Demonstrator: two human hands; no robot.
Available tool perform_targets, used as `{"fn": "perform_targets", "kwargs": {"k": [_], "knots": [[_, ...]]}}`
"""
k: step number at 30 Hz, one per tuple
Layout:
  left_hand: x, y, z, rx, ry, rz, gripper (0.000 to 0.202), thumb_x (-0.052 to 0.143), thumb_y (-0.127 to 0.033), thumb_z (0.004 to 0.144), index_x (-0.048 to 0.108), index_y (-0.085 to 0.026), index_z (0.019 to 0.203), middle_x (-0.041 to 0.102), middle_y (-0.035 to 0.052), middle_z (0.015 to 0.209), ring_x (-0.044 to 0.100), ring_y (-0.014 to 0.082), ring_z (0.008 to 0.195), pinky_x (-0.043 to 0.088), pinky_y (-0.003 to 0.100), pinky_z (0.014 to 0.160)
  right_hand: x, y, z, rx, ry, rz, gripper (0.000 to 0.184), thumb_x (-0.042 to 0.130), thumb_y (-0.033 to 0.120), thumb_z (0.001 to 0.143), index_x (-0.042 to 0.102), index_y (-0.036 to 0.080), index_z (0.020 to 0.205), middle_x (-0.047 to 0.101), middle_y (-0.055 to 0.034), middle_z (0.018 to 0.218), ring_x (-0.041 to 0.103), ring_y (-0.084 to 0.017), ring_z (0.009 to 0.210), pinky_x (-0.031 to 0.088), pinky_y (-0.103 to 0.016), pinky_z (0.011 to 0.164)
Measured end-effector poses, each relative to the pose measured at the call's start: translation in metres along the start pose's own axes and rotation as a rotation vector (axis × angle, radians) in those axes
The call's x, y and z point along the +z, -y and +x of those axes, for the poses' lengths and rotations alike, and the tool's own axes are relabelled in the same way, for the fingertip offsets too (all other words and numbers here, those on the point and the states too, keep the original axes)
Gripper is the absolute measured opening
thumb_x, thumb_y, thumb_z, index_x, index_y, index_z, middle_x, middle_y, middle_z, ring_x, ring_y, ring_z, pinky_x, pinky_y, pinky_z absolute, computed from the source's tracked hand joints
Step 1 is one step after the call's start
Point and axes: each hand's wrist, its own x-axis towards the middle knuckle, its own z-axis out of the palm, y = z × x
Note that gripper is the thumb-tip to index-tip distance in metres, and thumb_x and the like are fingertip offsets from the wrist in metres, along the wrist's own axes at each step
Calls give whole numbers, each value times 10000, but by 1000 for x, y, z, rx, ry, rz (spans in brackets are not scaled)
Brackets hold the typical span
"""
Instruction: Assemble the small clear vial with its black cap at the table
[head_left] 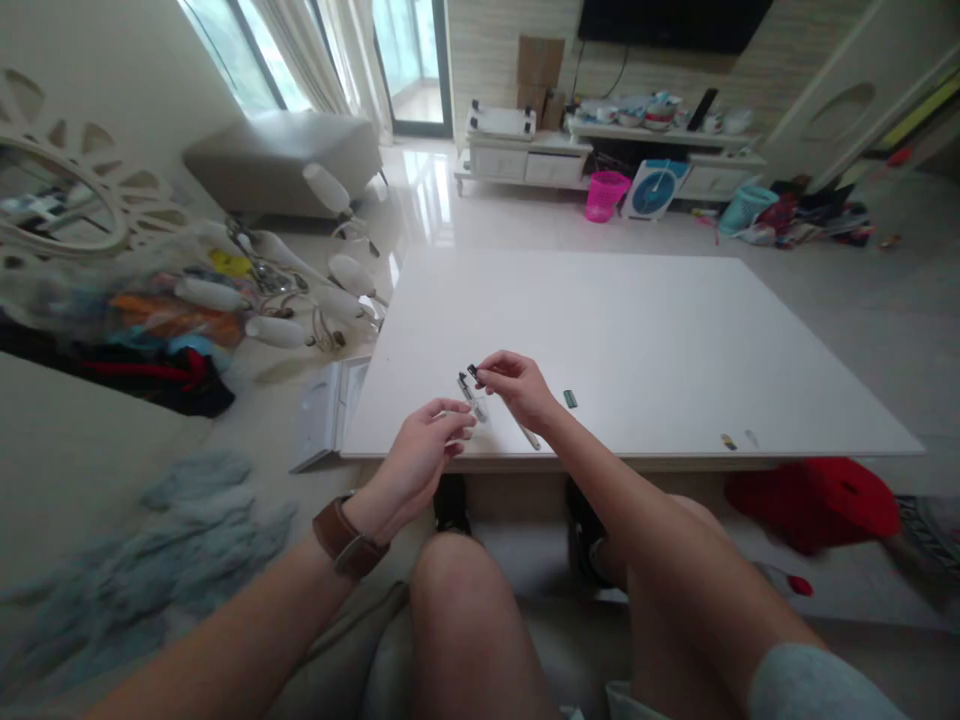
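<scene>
My left hand (424, 450) is closed in a pinch on a small clear pen-like part (471, 400) with a dark tip, held over the near edge of the white table (637, 330). My right hand (516, 388) pinches a small dark piece (472, 371) right beside the top of that part. A thin pale stick (529, 437) lies on the table under my right wrist. A small green piece (571, 399) lies just right of my right hand. A brown watch strap sits on my left wrist.
Two tiny bits (729, 441) lie near the table's front right edge. A white tray (324, 410) leans at the table's left corner. A chandelier (300, 290) and clutter lie on the floor at left, a red stool (817, 500) at right, a pink basket (606, 194) far back.
</scene>
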Motion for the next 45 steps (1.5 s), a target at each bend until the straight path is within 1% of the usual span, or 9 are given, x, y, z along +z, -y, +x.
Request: {"fn": "perform_targets", "kwargs": {"k": [3,8,12,18,26,32,36,40,45], "knots": [[1,-2,-1,21,42,-47,128,714,-188,686,688,-142,803,641,12,808,574,94,731,456,217,682,0,1,-1,6,2,14,220,845,316,691,688,186,774,672,15,717,635,-121,686,446,-235,617],[5,-5,-4,-34,96,-152,144,734,-153,678,691,-125,813,681,49,883,682,176,841,518,335,868,2,1,-1,-8,1,55,206,847,298,692,688,189,764,676,22,730,643,-117,670,452,-240,619],[4,-2,-4,-80,84,-70,266,732,-116,702,682,-125,963,713,75,913,698,167,835,495,281,789,2,1,-1,-10,1,68,198,859,291,683,716,191,776,692,18,728,640,-117,668,493,-268,686],[2,-2,-2,-13,73,8,372,763,-152,715,646,-145,1067,738,110,1040,687,174,945,458,262,776,2,6,-4,5,27,22,187,873,282,661,737,192,753,697,10,727,620,-119,697,496,-276,717],[3,-1,-1,15,95,13,342,773,-192,679,657,-166,999,719,59,983,659,154,919,429,266,787,7,17,-12,-89,262,-160,161,849,325,696,748,202,717,633,-25,904,597,-136,805,477,-270,671],[3,-1,-2,13,82,-2,302,729,-202,686,668,-168,979,717,65,957,682,174,884,416,272,752,7,17,-12,-128,289,-317,159,820,324,727,730,193,739,639,-37,944,600,-154,874,467,-272,704],[3,-1,-1,13,74,-10,233,696,-219,732,662,-160,955,719,77,949,699,191,888,425,280,760,8,17,-13,-84,293,-308,185,806,326,737,723,187,827,659,-23,844,605,-150,812,453,-263,673],[2,-1,-2,12,73,-16,226,703,-291,769,667,-162,952,726,89,987,699,192,889,438,281,763,8,17,-11,-32,215,-250,208,765,355,763,724,188,879,676,-17,825,601,-142,772,454,-260,667],[0,0,-1,-5,59,2,256,714,-345,782,650,-151,936,741,115,963,692,176,803,433,264,691,-7,17,2,-14,-74,-250,199,677,373,782,698,175,789,674,-11,747,583,-123,677,428,-246,623]]}}
